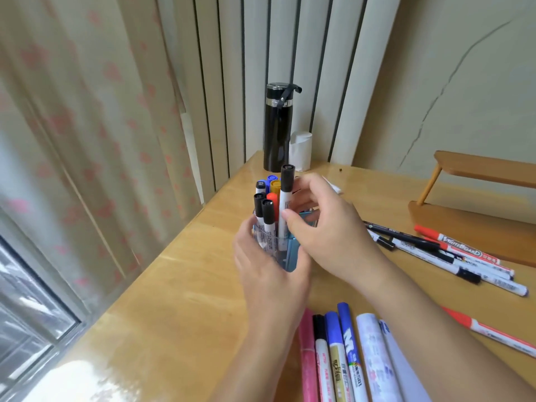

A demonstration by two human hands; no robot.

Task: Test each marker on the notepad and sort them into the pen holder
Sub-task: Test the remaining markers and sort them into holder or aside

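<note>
Wooden desk (179, 285) by the curtain is carrying everything. Left hand (264, 271) is wrapping round the clear pen holder (286, 258), steadying it. Right hand (327, 230), the nearer one, is pinching a black-capped marker (284, 198) directly over the holder. The marker's long axis is standing almost upright, cap pointing up, so the coming move is probably a straight push downward. Loose markers (461, 248) are lying to the right.

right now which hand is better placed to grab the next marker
Right. The right hand, once it drops its black-capped marker, is nearer the loose markers; the left hand holds the pen holder.
</note>
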